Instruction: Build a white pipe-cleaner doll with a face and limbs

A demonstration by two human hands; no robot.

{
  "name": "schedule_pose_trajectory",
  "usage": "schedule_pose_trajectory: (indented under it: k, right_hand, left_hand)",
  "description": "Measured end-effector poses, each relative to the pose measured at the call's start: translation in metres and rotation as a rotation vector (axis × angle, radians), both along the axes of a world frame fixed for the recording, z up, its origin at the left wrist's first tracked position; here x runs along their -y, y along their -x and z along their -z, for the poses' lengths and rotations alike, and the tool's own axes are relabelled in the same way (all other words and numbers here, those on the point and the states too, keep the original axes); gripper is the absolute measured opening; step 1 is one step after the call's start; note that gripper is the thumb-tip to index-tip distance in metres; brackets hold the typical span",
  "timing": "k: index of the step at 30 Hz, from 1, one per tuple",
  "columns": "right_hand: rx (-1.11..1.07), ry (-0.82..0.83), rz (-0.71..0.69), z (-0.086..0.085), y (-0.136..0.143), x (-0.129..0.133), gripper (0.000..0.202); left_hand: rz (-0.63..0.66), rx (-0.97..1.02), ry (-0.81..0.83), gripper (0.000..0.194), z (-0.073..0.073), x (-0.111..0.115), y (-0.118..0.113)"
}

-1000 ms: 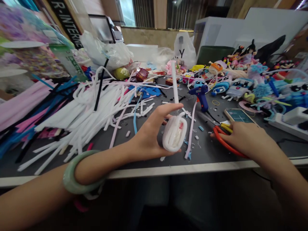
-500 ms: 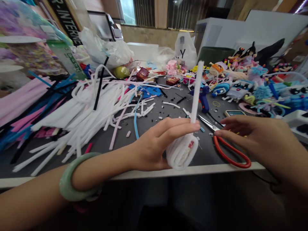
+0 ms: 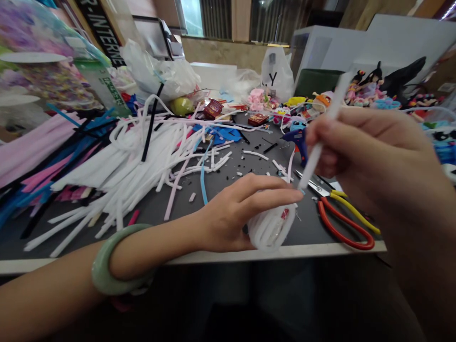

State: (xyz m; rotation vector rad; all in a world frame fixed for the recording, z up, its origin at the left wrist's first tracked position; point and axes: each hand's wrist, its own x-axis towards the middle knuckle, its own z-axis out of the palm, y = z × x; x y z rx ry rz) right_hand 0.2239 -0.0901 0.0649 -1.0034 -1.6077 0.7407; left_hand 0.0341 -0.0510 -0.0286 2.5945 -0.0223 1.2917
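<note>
Grey counter (image 3: pixel 213 190): white chenille stems (image 3: pixel 96 166) heaped loose across it. Right hand (image 3: pixel 370 152) pinches a white tail (image 3: pixel 309 166), slanting up from the coil. Left hand (image 3: pixel 231 209) curls round the white coil (image 3: pixel 265 228), at the counter's near edge. Judged done: several oval layers wound. Outstanding: tail unwound. Scissors (image 3: pixel 318 188) and glue gun (image 3: pixel 298 137) lie untouched. Small red patch (image 3: pixel 285 213) exposed inside coil.

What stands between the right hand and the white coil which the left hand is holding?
The fingers of the left hand lie across the top of the white coil, and the white strip in the right hand slants down to them. The scissors lie on the table, not visibly in the way.
</note>
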Motion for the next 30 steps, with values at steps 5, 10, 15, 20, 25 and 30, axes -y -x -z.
schedule_pose_trajectory:
  k: [5, 10, 15, 20, 25, 30]
  right_hand:
    - [-0.099, 0.001, 0.164, 0.010, -0.014, 0.023, 0.024]
    - [0.018, 0.112, 0.033, 0.028, -0.010, 0.038, 0.006]
    - [0.004, 0.154, -0.108, 0.036, -0.004, 0.039, 0.018]
    - [0.027, 0.145, -0.114, 0.037, -0.003, 0.038, 0.018]
    - [0.081, 0.156, -0.094, 0.038, 0.000, 0.037, 0.011]
    - [0.112, 0.138, -0.050, 0.041, -0.001, 0.034, 0.011]
  left_hand:
    - [-0.012, 0.045, 0.027, 0.077, 0.001, -0.006, -0.001]
    - [-0.041, 0.055, 0.029, 0.076, 0.003, -0.009, 0.000]
    - [-0.059, 0.055, 0.067, 0.073, 0.005, -0.008, 0.000]
    - [-0.060, 0.065, 0.073, 0.070, 0.005, -0.006, -0.001]
    - [-0.066, 0.066, 0.070, 0.067, 0.004, -0.006, -0.001]
    - [-0.060, 0.062, 0.070, 0.066, 0.004, -0.006, -0.001]
